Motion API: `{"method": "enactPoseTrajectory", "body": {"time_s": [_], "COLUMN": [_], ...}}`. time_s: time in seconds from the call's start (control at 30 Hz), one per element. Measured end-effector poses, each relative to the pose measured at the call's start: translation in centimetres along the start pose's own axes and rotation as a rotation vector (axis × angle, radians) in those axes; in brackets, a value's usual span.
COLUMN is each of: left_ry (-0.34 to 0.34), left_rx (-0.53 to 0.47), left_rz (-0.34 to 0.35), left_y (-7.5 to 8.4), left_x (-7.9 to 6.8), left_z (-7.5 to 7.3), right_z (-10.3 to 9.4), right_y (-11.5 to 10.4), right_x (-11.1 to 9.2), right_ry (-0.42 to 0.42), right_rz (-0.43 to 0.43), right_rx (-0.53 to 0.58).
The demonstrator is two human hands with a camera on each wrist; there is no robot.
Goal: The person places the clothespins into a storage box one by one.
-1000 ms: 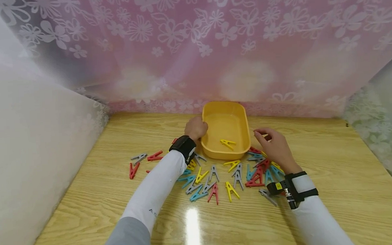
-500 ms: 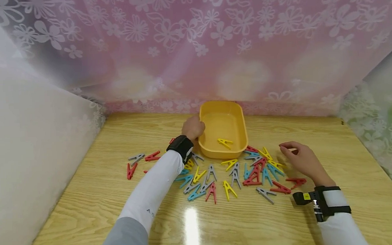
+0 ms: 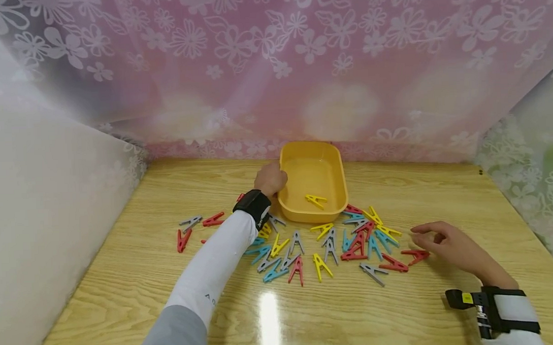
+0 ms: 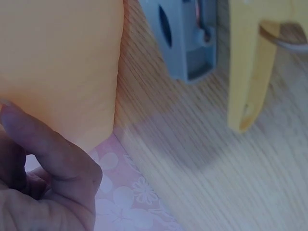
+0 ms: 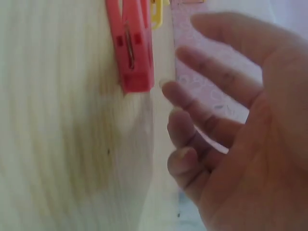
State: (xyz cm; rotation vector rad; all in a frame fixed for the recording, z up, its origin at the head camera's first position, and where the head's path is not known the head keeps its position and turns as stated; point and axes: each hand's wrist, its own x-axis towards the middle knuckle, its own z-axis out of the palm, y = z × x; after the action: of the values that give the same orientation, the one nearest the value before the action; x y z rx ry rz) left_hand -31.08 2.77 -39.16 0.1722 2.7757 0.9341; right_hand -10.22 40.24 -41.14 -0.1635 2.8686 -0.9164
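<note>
My left hand (image 3: 270, 178) grips the left rim of a yellow plastic basin (image 3: 335, 190). In the left wrist view its thumb and curled fingers (image 4: 62, 159) lie against the basin wall (image 4: 62, 57). One yellow clothespin (image 3: 316, 200) lies in the basin. My right hand (image 3: 453, 245) is over the table at the right, its fingers loosely bent with nothing between them. Just left of its fingertips lies a red clothespin (image 3: 415, 256), which in the right wrist view (image 5: 134, 53) points toward the fingers.
Several red, blue, grey and yellow clothespins lie in front of the basin, with a cluster including a blue clothespin (image 3: 373, 247) at its right. A grey clothespin (image 3: 191, 222) and a red clothespin (image 3: 184, 240) lie far left. A pink flowered curtain (image 3: 255, 92) hangs behind the wooden table (image 3: 138, 279).
My right hand has moved from beside the basin to the right and toward the near side, uncovering red clothespins. My left hand stays on the basin rim.
</note>
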Motion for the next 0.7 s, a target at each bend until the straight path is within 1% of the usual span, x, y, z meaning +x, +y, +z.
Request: {"method": "enactPoseTrajectory", "body": {"time_s": [0.2, 0.3, 0.47, 0.7], "left_ry": [-0.006, -0.006, 0.006, 0.005], "left_rx": [-0.017, -0.016, -0.016, -0.016], "left_rz": [-0.008, -0.010, -0.004, 0.003], "left_y": [0.1, 0.1, 0.0, -0.1], "left_x": [-0.1, -0.1, -0.1, 0.1], "left_z": [-0.1, -0.1, -0.1, 0.1], "right_z": [0.3, 0.7, 1.4, 1.9], "right_y": [0.2, 0.3, 0.2, -0.2], "right_x": [-1.1, -1.3, -1.3, -1.1], "right_ry": [-0.015, -0.030, 0.002, 0.051], "right_rz": [-0.140, -0.199, -0.250, -0.306], "right_rx": [0.010, -0.015, -0.082, -0.133]}}
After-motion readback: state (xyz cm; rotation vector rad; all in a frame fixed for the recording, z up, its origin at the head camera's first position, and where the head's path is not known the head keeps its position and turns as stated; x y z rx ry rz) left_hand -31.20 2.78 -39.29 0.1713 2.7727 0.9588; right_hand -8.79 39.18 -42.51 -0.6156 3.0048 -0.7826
